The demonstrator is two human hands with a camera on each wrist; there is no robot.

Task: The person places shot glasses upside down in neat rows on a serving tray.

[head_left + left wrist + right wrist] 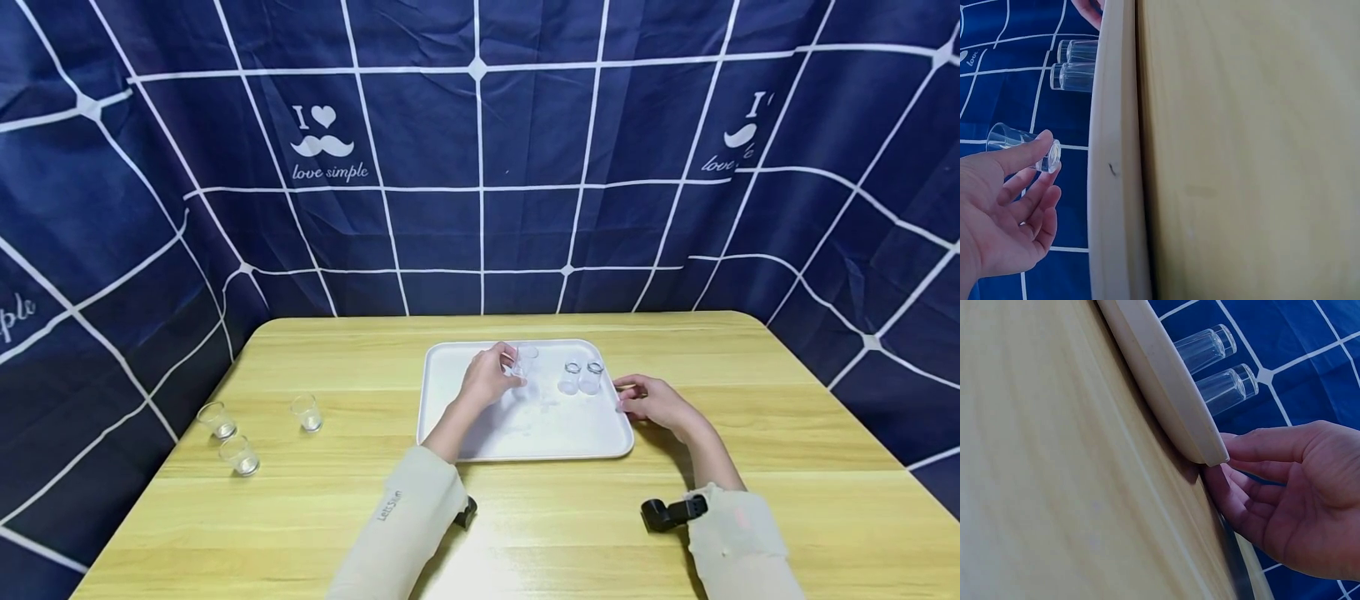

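Your left hand point(487, 379) pinches 1 clear glass point(525, 360) upright, just above the white tray point(450, 417), far-centre. 2 more glasses point(581, 377) stand well to its right, nearer your right hand point(656, 402), whose relaxed fingers touch the tray's right rim. 3 glasses point(243, 433) sit far left, off-tray.

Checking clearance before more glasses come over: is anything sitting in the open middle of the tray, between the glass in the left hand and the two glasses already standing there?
Nothing visible. The left hand holds a small glass near the tray's far edge; the two standing glasses are apart from it, with bare tray between. The right hand rests at the tray's right rim.
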